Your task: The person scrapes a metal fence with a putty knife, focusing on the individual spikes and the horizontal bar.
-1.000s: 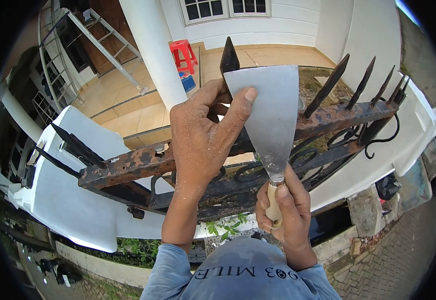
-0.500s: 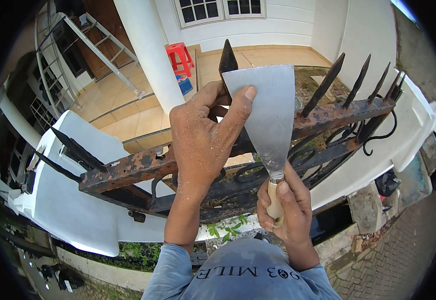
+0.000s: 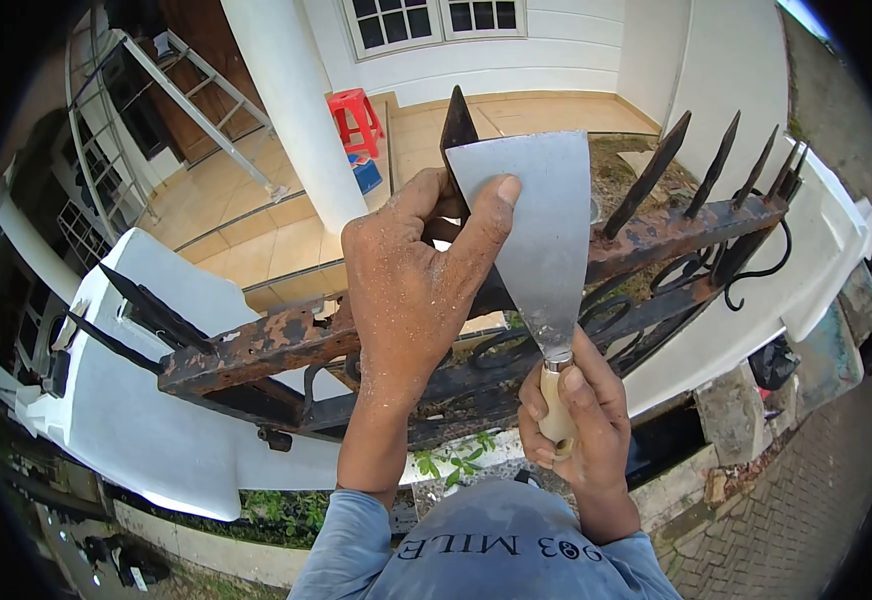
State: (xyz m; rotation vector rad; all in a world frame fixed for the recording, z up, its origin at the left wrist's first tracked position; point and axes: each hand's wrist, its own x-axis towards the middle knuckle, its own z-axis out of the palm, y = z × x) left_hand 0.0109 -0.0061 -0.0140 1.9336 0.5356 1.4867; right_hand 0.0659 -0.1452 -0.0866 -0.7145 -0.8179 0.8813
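Observation:
A putty knife point(image 3: 546, 230) with a wide metal blade and a pale wooden handle stands upright in front of the rusty iron fence. My right hand point(image 3: 586, 420) is wrapped round its handle. My left hand point(image 3: 406, 280), dusted with pale specks, is closed at the blade's left edge. Its thumb presses on the blade face, and its other fingers curl behind, close to a black fence spike point(image 3: 459, 120). Whether those fingers also grip the spike is hidden. The fence's top rail point(image 3: 266, 345) shows flaking black paint over rust.
More pointed spikes point(image 3: 656, 175) rise along the rail on the right, and two lean at left. White covering point(image 3: 156, 400) hangs beyond the fence. On the porch are a red stool point(image 3: 358, 120), a white column point(image 3: 296, 110) and a metal ladder point(image 3: 206, 110).
Both hands keep their hold on the putty knife. The view has shifted slightly, and the hands and blade have barely moved.

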